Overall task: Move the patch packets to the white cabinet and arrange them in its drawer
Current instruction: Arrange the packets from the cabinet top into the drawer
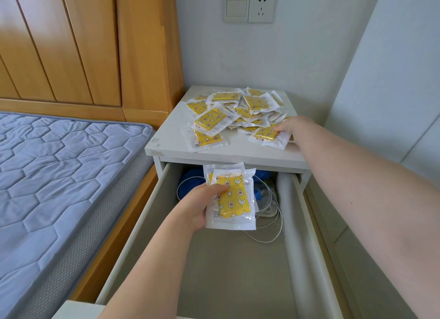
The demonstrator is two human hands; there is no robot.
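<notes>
- While the left hand [202,204] grips a small stack of packets [232,197], with the thumb across the yellow front and the fingers behind, the stack stands nearly upright above the back part of the open drawer [133,223].
- The right hand [289,125] reaches over the drawer to the top surface [214,149] of the white cabinet and rests on a single packet [267,134] at the near right edge of the heap. Its thumb lies on the wrapper, but the fingers are hidden behind the hand, so I cannot tell whether it pinches the packet or only touches it.
- A loose pile of packets [238,109] covers the middle and back of the surface. They overlap at all angles, each a clear wrapper with a yellow patterned sheet inside.
- One more packet lies flat at the near left of the pile, close to the front edge of the surface.
- The drawer is pulled far out toward the viewer.
- At its back lie tangled white cables [273,214] and something blue [190,185], partly under the cabinet top.
- A white roll [292,223] runs along the drawer's right wall.
- Left of the cabinet stands a bed with a blue-grey quilted mattress [59,163] and a wooden headboard [71,44].
- On the wall above the cabinet sit a switch [236,7] and a socket [261,7], side by side.
</notes>
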